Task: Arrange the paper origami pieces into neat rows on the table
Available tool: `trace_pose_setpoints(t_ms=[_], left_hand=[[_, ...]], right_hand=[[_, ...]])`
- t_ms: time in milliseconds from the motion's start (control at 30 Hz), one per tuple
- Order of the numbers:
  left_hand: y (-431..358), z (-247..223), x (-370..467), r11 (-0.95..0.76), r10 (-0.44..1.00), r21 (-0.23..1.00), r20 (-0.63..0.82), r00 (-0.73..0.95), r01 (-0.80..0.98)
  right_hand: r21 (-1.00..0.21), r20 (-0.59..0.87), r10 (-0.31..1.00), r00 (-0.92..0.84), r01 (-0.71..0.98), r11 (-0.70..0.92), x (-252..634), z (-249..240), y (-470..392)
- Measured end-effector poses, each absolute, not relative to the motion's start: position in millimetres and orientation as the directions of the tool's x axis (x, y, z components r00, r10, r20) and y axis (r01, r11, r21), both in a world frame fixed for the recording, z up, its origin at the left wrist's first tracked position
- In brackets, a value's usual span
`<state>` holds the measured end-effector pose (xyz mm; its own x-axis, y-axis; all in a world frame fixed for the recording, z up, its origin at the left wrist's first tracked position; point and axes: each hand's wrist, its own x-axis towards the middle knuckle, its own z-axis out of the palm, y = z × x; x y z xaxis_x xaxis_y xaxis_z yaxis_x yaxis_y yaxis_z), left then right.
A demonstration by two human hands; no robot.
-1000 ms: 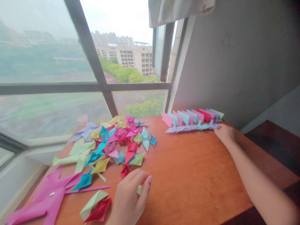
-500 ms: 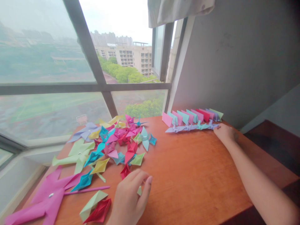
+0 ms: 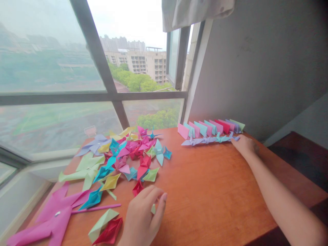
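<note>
At the right end of a row of small folded paper cranes (image 3: 205, 140), my right hand (image 3: 244, 147) has its fingertips closed on the last one, a purple paper crane (image 3: 235, 137). The cranes are lilac, purple and mint and stand in line on the table. My left hand (image 3: 143, 213) hovers near the front, thumb and fingers curled together. A bit of pale green paper (image 3: 153, 209) shows in the gap of that hand; whether it is held or lies beneath is unclear. Just beyond the left hand lies a red paper boat (image 3: 137, 188).
Behind the cranes stands a row of folded cards (image 3: 205, 128). A pile of colourful origami (image 3: 133, 150) covers the table's left half, with a pink paper pinwheel (image 3: 55, 215) and a green pinwheel (image 3: 88, 167). The wooden table (image 3: 205, 191) meets a window (image 3: 115, 95) and a grey wall.
My right hand's fingers have shifted slightly at the last purple crane, showing more of its end. The left hand has hardly moved. The whole view has shifted very slightly.
</note>
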<state>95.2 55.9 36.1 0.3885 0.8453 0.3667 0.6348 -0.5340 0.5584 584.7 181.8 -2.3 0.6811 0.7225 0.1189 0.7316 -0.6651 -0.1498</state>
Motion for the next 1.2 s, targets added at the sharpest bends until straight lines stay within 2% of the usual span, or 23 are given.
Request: trace_pose_setpoints(t_ms=[267, 400, 567, 1000, 1200], left_hand=[[55, 38, 95, -0.531, 0.847, 0.554, 0.369, 0.383, 0.641], [54, 40, 95, -0.523, 0.852, 0.552, 0.362, 0.378, 0.65], [53, 40, 97, -0.502, 0.865, 0.541, 0.343, 0.367, 0.675], [57, 35, 94, -0.524, 0.85, 0.53, 0.373, 0.372, 0.667], [56, 32, 94, -0.533, 0.844, 0.515, 0.38, 0.379, 0.671]], right_hand=[[-0.175, 0.091, 0.712, 0.697, 0.715, -0.677, 588, -2, 183], [-0.249, 0.136, 0.709, 0.692, 0.717, -0.652, 591, -4, 174], [-0.373, 0.234, 0.737, 0.634, 0.759, -0.534, 597, -17, 169], [-0.258, 0.262, 0.752, 0.605, 0.795, -0.549, 612, -23, 182], [-0.248, 0.303, 0.762, 0.573, 0.819, -0.518, 616, -27, 185]])
